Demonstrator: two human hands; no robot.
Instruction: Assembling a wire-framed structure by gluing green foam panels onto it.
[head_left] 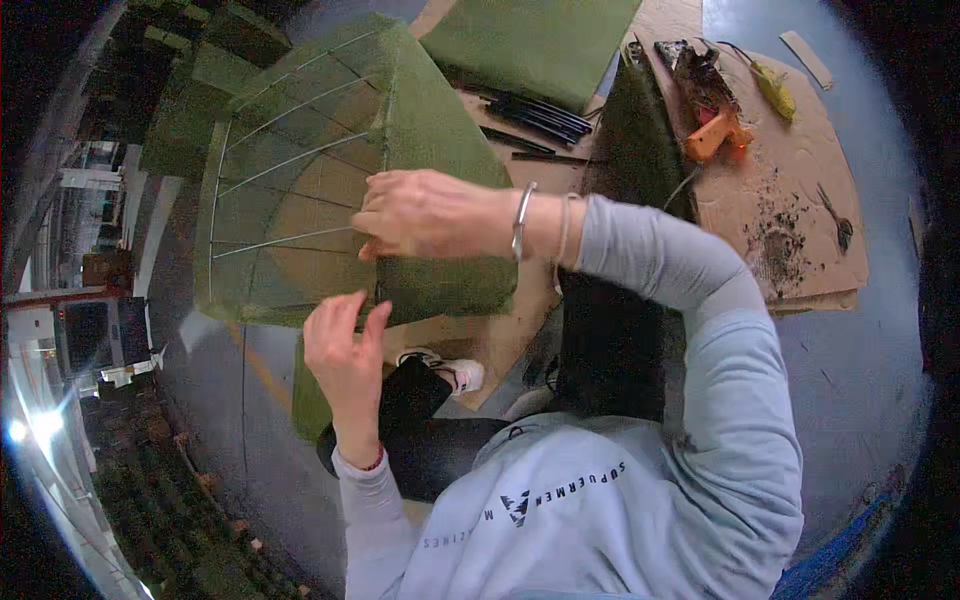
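Observation:
In front of me stands a green, box-shaped piece point(450, 140), with a grid of thin metal wires point(300, 160) across its left face. My right hand point(415, 215) reaches over to the upright edge between the wired face and the plain green face. Its fingers are pinched together at that edge, and whatever lies between them is too small to make out. Lower down, my left hand point(345, 340) is near the bottom of the same edge. Thumb and fingers are apart there, with nothing visible between them.
At right, cardboard point(720, 230) carries an orange glue gun point(715, 135), a yellow-green tool with a cord point(773, 90), scissors point(838, 220) and black crumbs point(780, 240). Black sticks point(540, 118) lie behind the box, beside another green panel point(540, 45). A shoe point(462, 375) shows below.

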